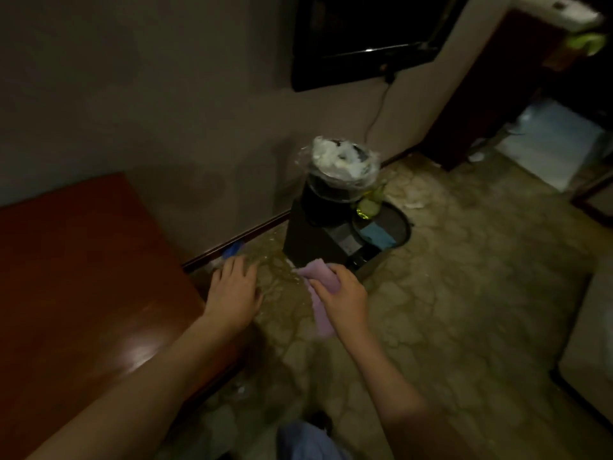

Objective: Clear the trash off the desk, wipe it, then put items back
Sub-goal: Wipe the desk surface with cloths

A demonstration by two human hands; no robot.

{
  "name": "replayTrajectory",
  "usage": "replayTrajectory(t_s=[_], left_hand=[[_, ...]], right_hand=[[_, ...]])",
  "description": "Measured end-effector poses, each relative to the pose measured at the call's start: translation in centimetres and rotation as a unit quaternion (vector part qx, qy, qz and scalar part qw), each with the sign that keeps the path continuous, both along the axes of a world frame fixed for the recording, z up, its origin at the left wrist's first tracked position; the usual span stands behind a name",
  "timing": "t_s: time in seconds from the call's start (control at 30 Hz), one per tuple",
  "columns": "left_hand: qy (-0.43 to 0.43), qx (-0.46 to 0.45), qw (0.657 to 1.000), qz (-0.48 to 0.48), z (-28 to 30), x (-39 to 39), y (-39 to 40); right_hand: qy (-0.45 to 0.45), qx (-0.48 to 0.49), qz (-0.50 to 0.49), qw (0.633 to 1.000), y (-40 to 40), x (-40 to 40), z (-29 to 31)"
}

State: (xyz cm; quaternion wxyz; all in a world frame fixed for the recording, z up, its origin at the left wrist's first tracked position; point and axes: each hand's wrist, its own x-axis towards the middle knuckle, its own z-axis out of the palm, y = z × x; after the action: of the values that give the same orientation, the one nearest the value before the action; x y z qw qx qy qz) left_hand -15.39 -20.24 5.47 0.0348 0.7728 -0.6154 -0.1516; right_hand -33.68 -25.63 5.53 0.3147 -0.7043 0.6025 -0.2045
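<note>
A reddish-brown wooden desk (76,293) fills the left side, its top bare and shiny. My right hand (345,293) grips a folded lilac cloth (320,303), held in the air over the floor to the right of the desk. My left hand (235,293) hovers open, fingers spread, just past the desk's right edge. Ahead stands a dark trash bin (335,184) with a clear liner, filled with white crumpled tissues.
A black tray (394,227) on the floor holds a blue item and greenish objects beside a dark box (311,240). Scraps of litter lie by the baseboard (229,254). A wall-mounted TV (365,41) hangs above. A pale furniture edge (587,343) lies right.
</note>
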Motion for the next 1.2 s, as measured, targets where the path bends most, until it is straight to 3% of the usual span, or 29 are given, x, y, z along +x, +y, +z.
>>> replayTrajectory(t_s=[0.23,0.53,0.73,1.2], left_hand=[[0.013,0.0,0.996,-0.088,0.7,-9.8,-10.3],[-0.007,-0.019,0.996,-0.086,0.3,-20.0,-21.8],[0.002,-0.003,0.997,-0.082,-1.1,-23.1,-28.2],[0.04,0.095,0.995,-0.01,-11.0,-26.6,-48.1]], right_hand=[[-0.009,-0.019,-0.074,0.997,-6.6,-11.4,-0.1],[0.029,-0.017,-0.077,0.996,-17.9,-22.1,-0.1],[0.028,-0.021,-0.055,0.998,-24.5,-24.5,-1.1],[0.145,0.046,0.065,0.986,-48.1,-26.6,-7.4]])
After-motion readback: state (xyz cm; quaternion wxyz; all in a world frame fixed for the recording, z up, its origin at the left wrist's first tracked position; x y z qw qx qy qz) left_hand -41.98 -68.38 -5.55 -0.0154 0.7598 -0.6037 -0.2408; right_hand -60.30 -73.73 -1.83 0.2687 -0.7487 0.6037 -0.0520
